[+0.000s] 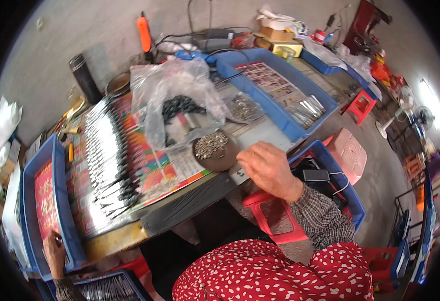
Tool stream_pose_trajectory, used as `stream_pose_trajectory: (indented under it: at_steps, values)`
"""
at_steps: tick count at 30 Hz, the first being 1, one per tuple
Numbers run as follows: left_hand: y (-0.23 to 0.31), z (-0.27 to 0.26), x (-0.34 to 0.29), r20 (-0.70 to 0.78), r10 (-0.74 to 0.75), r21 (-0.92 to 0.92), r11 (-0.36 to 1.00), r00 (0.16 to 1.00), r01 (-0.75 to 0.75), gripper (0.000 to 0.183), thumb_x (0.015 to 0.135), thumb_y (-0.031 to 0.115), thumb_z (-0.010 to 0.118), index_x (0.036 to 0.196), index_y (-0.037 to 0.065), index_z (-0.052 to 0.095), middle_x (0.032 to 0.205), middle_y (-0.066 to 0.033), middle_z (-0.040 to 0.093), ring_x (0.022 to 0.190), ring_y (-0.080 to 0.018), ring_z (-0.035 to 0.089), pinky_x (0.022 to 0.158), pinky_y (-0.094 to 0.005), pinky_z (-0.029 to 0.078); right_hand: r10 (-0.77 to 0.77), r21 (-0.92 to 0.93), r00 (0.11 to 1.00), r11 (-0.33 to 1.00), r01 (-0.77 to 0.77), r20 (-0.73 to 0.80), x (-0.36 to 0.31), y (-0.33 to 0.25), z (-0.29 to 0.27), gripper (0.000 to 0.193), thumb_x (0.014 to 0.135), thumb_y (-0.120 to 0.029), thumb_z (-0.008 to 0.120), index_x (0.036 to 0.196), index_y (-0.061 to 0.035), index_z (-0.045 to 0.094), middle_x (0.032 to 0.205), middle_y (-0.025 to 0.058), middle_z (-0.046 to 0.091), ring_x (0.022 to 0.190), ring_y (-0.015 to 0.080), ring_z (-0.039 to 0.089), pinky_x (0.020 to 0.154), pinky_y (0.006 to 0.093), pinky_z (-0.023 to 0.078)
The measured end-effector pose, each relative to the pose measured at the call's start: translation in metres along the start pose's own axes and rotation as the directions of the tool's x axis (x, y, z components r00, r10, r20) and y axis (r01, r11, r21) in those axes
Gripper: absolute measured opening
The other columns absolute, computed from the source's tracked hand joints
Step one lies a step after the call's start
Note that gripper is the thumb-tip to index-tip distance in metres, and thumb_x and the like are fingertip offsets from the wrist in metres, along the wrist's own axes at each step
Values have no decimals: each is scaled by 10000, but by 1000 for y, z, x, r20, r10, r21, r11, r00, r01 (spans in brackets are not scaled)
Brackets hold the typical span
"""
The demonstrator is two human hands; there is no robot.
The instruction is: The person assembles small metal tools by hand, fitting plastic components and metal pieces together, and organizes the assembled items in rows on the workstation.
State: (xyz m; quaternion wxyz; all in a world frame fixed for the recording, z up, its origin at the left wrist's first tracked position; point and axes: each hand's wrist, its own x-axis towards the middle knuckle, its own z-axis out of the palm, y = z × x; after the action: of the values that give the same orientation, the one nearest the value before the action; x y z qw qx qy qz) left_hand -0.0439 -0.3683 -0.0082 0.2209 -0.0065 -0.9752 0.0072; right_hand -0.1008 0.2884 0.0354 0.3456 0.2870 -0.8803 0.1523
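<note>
My right hand (267, 168) is raised just right of a round brown dish (220, 161) at the table's front edge. Its thumb and fingertips are pinched together; what is between them, if anything, is too small to make out. Small metal parts (210, 144) are heaped in the dish. At the far left, my left hand (54, 251) reaches over the near end of a blue tray (59, 185) lined with red printed paper. Its fingers are curled, and what they hold cannot be made out. Between the hands lies a long row of shiny metal pieces with black ends (104, 150).
Behind the dish sits a clear plastic bag (175, 80) with black parts inside. A larger blue tray (260, 100) holds silver pieces. Beside my right forearm, a blue bin (358, 203) contains a phone-like device (315, 175) with a white cable. A red stool (295, 233) stands below.
</note>
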Motion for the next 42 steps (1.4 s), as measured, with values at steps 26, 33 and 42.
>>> stream_pose_trajectory:
  at_steps: [26,33,42]
  values:
    - [30,-33,7,-319,-195,-203,970,927,134,256,942,-23,530,1183,-44,613,1099,-132,668,944,-234,640,852,-297,475,734,-618,540,661,-425,412,-23,268,-53,154,751,-63,640,882,12,674,962,238,685,938,391,664,818,469,536]
    - [138,-53,11,-326,-214,-229,963,921,143,240,949,5,558,1176,5,637,1021,-84,656,836,-158,612,689,-266,495,763,-654,531,620,-435,370,-14,262,-53,140,757,-32,621,873,33,666,959,254,673,947,397,658,830,471,529]
    - [188,-33,0,-298,-216,-357,929,930,101,201,893,-25,624,1093,-35,647,931,-100,662,756,-166,602,642,-269,486,725,-643,614,636,-426,311,-23,261,-59,158,823,-97,573,878,16,668,951,244,675,965,405,651,828,490,520]
